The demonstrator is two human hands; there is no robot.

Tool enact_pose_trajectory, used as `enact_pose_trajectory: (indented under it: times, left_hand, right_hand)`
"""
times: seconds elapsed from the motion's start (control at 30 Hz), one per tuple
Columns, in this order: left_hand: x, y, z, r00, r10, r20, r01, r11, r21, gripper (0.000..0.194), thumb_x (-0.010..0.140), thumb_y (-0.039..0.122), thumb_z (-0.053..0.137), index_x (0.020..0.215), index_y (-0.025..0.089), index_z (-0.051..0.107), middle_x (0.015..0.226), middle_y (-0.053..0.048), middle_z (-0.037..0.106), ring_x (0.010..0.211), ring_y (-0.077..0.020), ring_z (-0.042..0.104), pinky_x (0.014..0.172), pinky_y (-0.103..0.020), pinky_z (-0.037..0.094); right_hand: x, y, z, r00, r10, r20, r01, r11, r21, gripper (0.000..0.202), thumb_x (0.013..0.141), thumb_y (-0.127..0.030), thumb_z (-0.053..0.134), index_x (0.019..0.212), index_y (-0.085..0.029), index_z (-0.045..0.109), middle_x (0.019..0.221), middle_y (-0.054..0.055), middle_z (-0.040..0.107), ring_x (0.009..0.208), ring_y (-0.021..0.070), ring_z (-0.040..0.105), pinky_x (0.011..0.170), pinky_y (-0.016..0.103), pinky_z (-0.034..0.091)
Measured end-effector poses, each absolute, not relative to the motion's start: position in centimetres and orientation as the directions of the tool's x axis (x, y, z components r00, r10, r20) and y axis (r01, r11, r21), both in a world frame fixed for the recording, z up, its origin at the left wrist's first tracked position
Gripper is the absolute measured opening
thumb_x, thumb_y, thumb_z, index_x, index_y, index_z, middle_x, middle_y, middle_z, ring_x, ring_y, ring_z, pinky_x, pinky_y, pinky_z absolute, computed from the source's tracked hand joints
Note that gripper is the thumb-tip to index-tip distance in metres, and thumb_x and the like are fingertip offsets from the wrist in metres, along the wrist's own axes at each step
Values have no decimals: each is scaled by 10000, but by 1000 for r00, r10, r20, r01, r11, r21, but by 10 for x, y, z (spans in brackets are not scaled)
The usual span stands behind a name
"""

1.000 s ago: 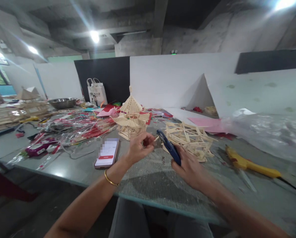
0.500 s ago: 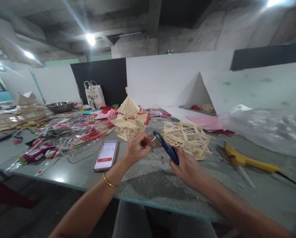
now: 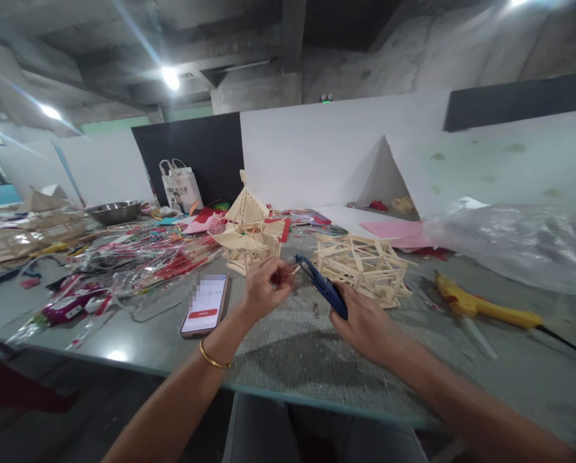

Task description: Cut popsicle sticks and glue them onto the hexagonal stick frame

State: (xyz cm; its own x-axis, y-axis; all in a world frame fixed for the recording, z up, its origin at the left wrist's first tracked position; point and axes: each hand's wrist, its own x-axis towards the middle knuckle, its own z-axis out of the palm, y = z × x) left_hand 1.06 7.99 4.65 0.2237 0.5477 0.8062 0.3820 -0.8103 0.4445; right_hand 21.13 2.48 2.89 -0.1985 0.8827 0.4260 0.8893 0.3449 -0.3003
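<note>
Between its fingertips my left hand pinches a thin wooden stick, of which only a short end shows. My right hand is wrapped round the handles of dark blue pliers or cutters. Their jaws are beside the stick's end; whether they touch it I cannot tell. Just behind my left hand stands a pagoda model made of pale sticks, with a tiered roof and a pointed top. Behind the tool and my right hand is an open stick framework, partly hidden.
A phone lies left of my left forearm. A yellow glue gun with a black cord is at the right. Plastic packets, a purple tool and a metal bowl spread over the left side. Clear plastic sheeting is bunched at the right.
The view has shifted slightly, so the surroundings sit a little further left. Both hands keep nearly the same pose, with the stick and the blue tool still held.
</note>
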Motion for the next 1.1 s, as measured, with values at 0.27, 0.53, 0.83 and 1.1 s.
enact_pose_trajectory:
  times: [0.27, 0.53, 0.83, 1.1]
  left_hand:
    - [12, 79, 48, 215, 537, 816, 395, -812, 430, 49, 689, 144, 560, 677, 190, 567, 593, 16, 544, 518, -86, 449, 521, -205, 372]
    - [11, 79, 47, 234, 537, 810, 396, -814, 425, 71, 696, 120, 573, 710, 189, 570, 617, 17, 540, 555, -93, 459, 543, -206, 362]
    - [10, 83, 44, 277, 456, 846, 476, -830, 292, 82, 706, 106, 550, 715, 187, 549, 616, 21, 530, 554, -90, 465, 540, -205, 371]
    - [12, 83, 41, 290, 336, 896, 557, -821, 127, 85, 781, 151, 560, 706, 183, 534, 613, 20, 554, 576, -98, 498, 570, -222, 390]
  right_hand:
    - [210, 23, 33, -221, 882, 416, 896, 352, -269, 422, 770, -242, 465, 1180, -147, 504, 1075, 142, 649, 962, 274, 619, 843, 366, 447]
    - [209, 24, 33, -193, 903, 385, 902, 318, -292, 398, 768, -233, 465, 1145, -128, 534, 1049, 159, 660, 931, 289, 628, 807, 376, 451]
    - [209, 22, 32, -210, 894, 396, 912, 325, -251, 330, 792, -247, 471, 1089, -130, 552, 998, 148, 671, 893, 267, 639, 775, 330, 436]
    - [205, 18, 38, -127, 945, 302, 952, 202, -232, 294, 883, -329, 405, 1034, -123, 550, 874, 131, 690, 819, 262, 655, 681, 310, 400]
